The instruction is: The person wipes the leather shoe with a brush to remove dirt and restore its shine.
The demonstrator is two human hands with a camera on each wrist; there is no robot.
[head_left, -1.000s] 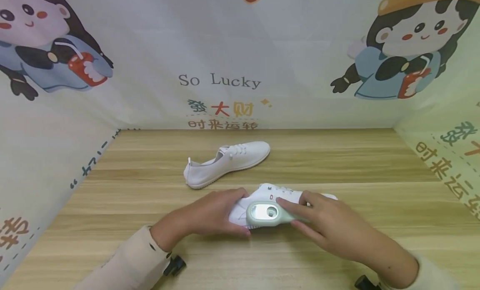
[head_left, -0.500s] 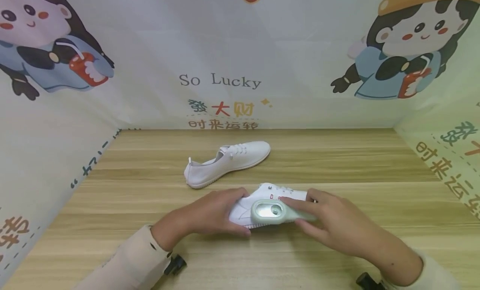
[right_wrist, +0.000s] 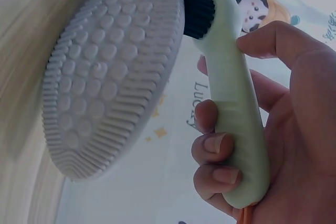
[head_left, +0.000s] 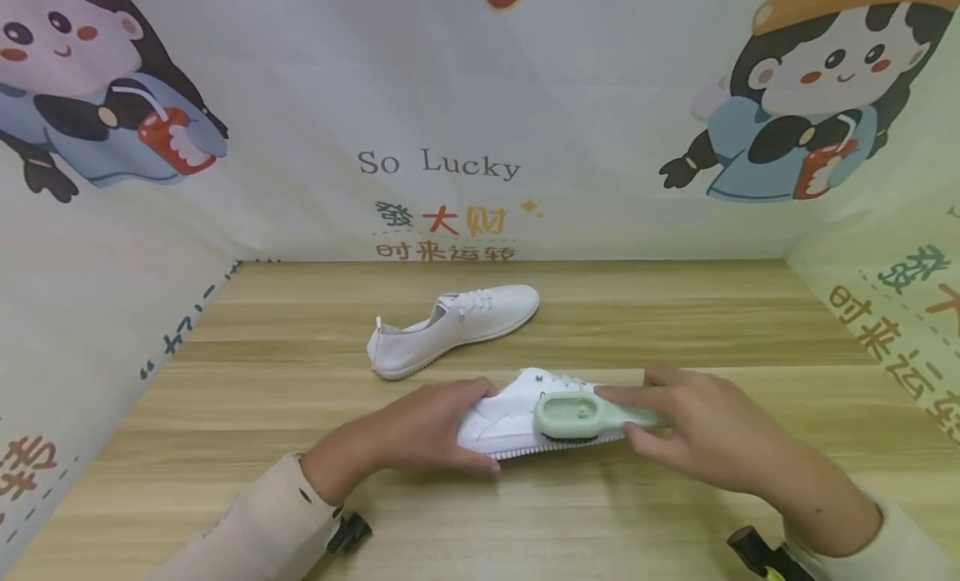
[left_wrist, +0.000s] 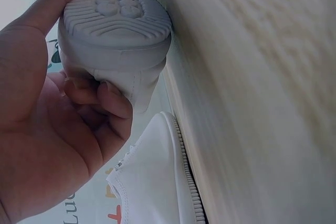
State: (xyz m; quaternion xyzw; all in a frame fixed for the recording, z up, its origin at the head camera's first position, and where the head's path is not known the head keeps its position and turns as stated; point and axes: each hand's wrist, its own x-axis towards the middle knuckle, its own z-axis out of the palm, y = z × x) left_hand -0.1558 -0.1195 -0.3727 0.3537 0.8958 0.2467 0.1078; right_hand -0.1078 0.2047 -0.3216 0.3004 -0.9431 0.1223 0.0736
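In the head view, the left hand (head_left: 405, 427) grips the near shoe (head_left: 498, 418) by its heel, at left, tilted above the table (head_left: 675, 314). The right hand (head_left: 720, 435) holds the green brush (head_left: 570, 416), which has slid right, uncovering more of the heel side; the stroke seems to be working toward the toe. The far shoe (head_left: 480, 314) lies beyond. In the left wrist view, the sole (left_wrist: 118, 3) shows above curled fingers. In the right wrist view, fingers wrap the handle (right_wrist: 236, 98), bristles (right_wrist: 198, 6) meeting the shoe's side.
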